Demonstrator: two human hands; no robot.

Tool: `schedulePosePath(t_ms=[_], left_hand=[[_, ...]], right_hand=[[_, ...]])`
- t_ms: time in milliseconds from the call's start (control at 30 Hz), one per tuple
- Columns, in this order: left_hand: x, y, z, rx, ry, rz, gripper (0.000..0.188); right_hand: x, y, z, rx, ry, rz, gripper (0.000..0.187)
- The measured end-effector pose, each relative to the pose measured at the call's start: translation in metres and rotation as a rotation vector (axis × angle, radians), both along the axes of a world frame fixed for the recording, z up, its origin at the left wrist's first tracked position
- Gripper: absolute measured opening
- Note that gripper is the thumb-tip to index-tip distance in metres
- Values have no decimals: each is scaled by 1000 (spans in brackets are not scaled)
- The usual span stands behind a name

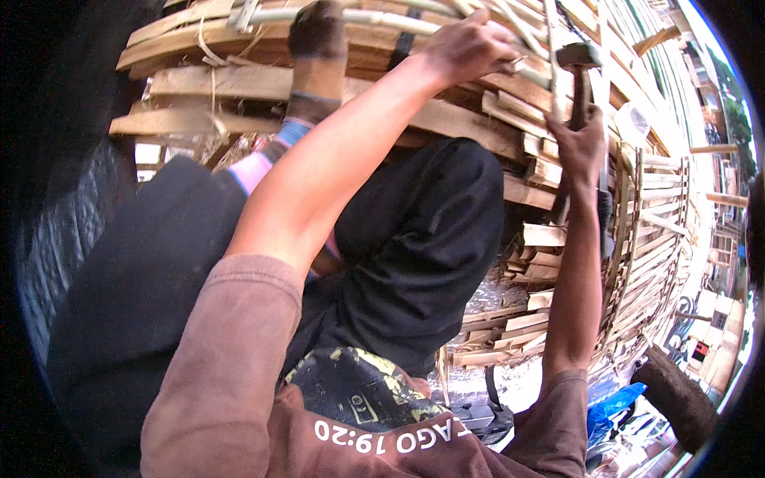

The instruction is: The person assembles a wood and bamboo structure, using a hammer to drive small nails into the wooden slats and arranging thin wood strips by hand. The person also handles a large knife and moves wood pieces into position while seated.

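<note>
My right hand [582, 135] is wrapped round the dark handle of a hammer [580, 92], whose head points up and away from me. The handle's lower end comes out below the hand. To its left, my left hand [474, 49] is closed in a pinch over a pale round pole [390, 21]. A small thin tip shows at its fingers, too small to name. Under both hands lie rough wooden slats [462, 115] in layers. Thin upright strips [553, 40] stand close to the hammer head.
My foot in a brown sock [319, 68] rests on the slats at the upper left. My bent knee [462, 183] in black trousers is close below the hands. On the right runs a long rack of slats [657, 207]. A blue plastic sheet [613, 410] and a dark log [677, 394] lie at the lower right.
</note>
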State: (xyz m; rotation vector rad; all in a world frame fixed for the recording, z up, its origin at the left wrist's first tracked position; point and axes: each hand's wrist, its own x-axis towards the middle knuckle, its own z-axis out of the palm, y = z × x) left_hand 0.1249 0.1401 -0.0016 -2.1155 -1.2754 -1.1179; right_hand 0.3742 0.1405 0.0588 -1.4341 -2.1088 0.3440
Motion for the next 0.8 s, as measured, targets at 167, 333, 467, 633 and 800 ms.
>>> schedulePosePath(t_ms=[167,333,467,633,800], left_hand=[[-4,-3,-13,-2,-7,-41,22],[-2,-15,-6,-30,8,40,22],[-5,-18,-14,-75,-101,48,26],[4,-23,-19,-67,-152,67,27],[-2,-20,-8,-66,-46,52,29]], right_hand=[[-4,8,-16,-74,46,-49,56],[-12,-12,4,-124,22,-79,55],[-11,-15,8,-184,42,-101,56],[16,-9,-6,-193,231,-104,35],[26,-27,1,-192,235,-65,34]])
